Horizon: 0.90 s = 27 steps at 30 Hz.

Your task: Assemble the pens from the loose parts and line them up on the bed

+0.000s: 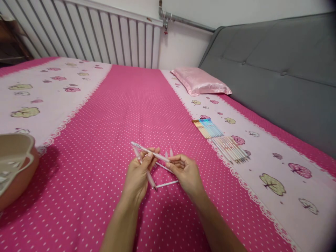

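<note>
Both of my hands are over a pink polka-dot bedspread [110, 115]. My left hand [138, 175] is closed around a pale pink pen barrel [150, 179] and also pinches a white pen [147, 150] that slants up to the left. My right hand [185, 171] pinches the other end of that white pen. Thin white refills [168, 183] and small pen caps [168, 153] lie on the spread just under and beyond my hands.
Two rows of pens [207, 127] [232, 148] lie to the right on the pale tree-print border. A pink satin pillow [201, 81] rests by a grey padded headboard [275, 73]. A beige and orange bag [14, 164] sits at the left edge. A white radiator [86, 33] lines the far wall.
</note>
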Tool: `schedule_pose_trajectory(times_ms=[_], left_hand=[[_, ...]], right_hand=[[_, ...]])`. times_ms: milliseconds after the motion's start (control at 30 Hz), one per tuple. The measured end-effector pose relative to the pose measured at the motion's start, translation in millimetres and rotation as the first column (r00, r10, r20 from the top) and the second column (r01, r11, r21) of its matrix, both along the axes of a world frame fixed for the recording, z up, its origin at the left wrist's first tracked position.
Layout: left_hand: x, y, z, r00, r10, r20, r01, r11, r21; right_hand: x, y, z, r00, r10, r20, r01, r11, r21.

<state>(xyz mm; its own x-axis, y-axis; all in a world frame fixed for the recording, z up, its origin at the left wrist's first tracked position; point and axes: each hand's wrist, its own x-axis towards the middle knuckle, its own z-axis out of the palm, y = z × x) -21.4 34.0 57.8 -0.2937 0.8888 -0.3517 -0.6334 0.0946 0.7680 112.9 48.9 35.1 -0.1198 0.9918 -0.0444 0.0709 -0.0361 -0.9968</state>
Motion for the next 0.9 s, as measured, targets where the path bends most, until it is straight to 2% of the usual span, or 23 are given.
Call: schedule_pose_trajectory(times_ms=[100,200,367,467,533,667,900], left_hand=[[1,0,-0.4,0.999,0.017,0.030,-0.017,1.000,-0.022],[-1,1,-1.6,0.999,0.018,0.030,-0.018,1.000,-0.008],[-3,0,-3.3,1.000,0.004,0.008,-0.005,0.999,0.039],[-2,0,-2.3,1.000,-0.007,-0.015,0.008,0.999,0.031],[-2,-1,-1.2,1.000,-0.007,-0.023,0.008,1.000,0.021],[-1,-1,-0.6,1.000,0.010,-0.005,-0.010,1.000,0.005],[1,1,-3.0,0.999,0.036,0.033,-0.036,0.999,-0.010]], right_hand=[[-1,-2,2.4,0.995,-0.062,0.078,0.056,0.996,0.073],[0,-2,5.0,0.998,-0.044,0.052,0.038,0.994,0.101],[1,0,5.0,0.989,0.055,-0.141,-0.062,0.997,-0.045],[0,1,0.6,0.986,0.117,-0.115,-0.132,0.982,-0.138],[-1,2,-3.0,0.987,0.138,-0.086,-0.150,0.977,-0.155],[0,3,-6.0,0.990,0.121,-0.078,-0.130,0.985,-0.113],[1,0,-0.7,1.000,0.018,0.007,-0.018,0.999,-0.036]])
